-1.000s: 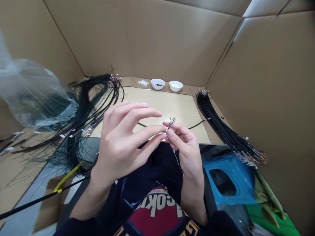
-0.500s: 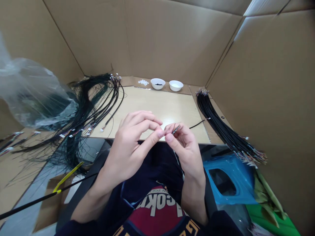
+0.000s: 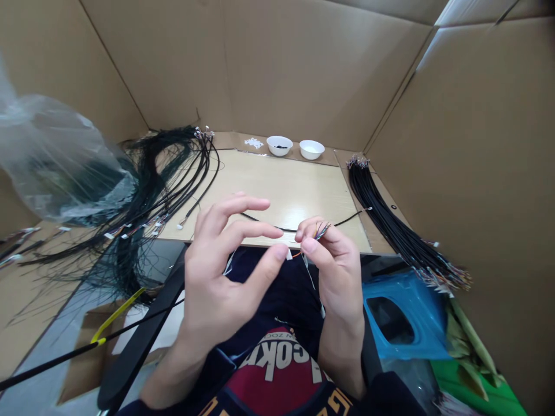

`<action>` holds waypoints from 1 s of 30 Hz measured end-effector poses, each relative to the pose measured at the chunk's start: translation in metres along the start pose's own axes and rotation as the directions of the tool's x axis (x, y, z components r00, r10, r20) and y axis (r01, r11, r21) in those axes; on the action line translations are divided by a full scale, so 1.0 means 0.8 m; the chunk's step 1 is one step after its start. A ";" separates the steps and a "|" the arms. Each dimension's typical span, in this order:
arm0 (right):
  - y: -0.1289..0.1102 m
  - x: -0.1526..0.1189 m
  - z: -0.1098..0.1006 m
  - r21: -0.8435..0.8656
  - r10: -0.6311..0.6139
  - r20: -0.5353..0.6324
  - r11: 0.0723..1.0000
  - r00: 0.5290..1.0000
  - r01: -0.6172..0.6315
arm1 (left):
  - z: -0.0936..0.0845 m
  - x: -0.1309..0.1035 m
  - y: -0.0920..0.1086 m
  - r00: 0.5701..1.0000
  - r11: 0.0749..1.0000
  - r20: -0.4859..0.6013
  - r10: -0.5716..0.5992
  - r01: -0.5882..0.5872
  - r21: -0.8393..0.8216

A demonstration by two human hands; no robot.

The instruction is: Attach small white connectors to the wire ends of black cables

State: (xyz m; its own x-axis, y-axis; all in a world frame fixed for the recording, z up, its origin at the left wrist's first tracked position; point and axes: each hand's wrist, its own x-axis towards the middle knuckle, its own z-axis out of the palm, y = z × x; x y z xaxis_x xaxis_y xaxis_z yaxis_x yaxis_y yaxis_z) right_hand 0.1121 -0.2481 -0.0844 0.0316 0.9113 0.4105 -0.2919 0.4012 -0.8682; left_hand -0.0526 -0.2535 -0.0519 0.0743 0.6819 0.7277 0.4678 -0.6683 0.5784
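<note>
My right hand pinches a small bunch of thin coloured wires between thumb and fingers, above the table's front edge. Beside it on the left, my left hand has its thumb and fingers spread, with nothing held between them. A small white connector with an orange wire hangs just below my left thumb tip and the right fingers. A black cable lies on the table behind my hands, its far end pointing right.
Black cables lie bundled at the right. More cables and dark strands spread at the left beside a clear plastic bag. Two white bowls and small white pieces stand at the back. Cardboard walls surround the table.
My left hand has drawn back left from the right fingers and spread its own. The white connector and more of the black cable now show. My right hand has shifted slightly right, still pinching the wires.
</note>
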 end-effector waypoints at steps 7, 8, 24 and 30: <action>-0.005 -0.003 0.003 0.107 0.070 0.005 0.992 0.998 -0.070 | 0.016 -0.018 0.019 0.991 0.989 -0.128 0.023 -0.003 0.150; -0.005 -0.003 0.003 0.136 0.086 0.016 0.987 0.996 -0.087 | 0.018 -0.018 0.018 0.990 0.988 -0.136 0.032 -0.011 0.157; -0.006 -0.003 0.004 0.226 0.225 0.001 0.949 0.974 -0.219 | 0.012 -0.011 -0.009 0.938 0.873 -0.036 0.345 -0.307 0.380; -0.006 -0.002 0.003 0.157 0.217 0.000 0.964 0.976 -0.215 | 0.010 -0.009 -0.022 0.895 0.813 0.006 0.447 -0.409 0.414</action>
State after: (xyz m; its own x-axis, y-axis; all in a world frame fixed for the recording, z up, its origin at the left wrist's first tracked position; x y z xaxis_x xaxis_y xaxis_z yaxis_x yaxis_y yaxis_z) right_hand 0.1115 -0.2517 -0.0802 -0.0322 0.9768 0.2119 -0.4386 0.1767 -0.8811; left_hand -0.0542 -0.2445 -0.0700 0.2806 0.3132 0.9073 0.7150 -0.6989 0.0201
